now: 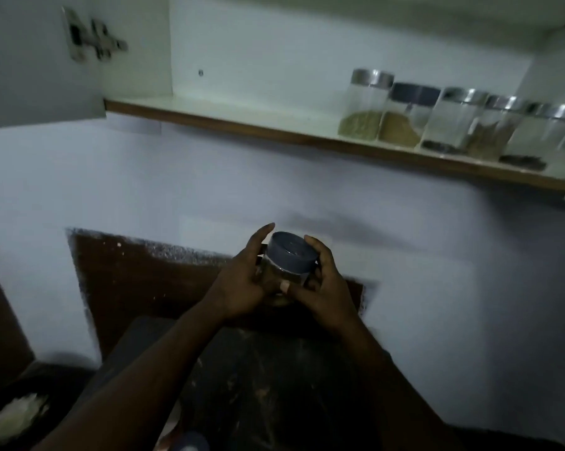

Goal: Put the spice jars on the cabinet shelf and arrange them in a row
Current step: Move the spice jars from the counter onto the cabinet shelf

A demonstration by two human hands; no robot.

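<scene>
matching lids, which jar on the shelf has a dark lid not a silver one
The second jar from the left, holding tan powder; the other four have shiny silver lids.

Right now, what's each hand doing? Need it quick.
Left hand: holding the dark-lidded spice jar from its side.
Right hand: holding the same jar, fingers curled round it.

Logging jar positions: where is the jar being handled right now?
In the head view, the dark-lidded jar is at lower centre, held between the left hand and right hand, below the cabinet shelf and left of its row of jars.
</scene>
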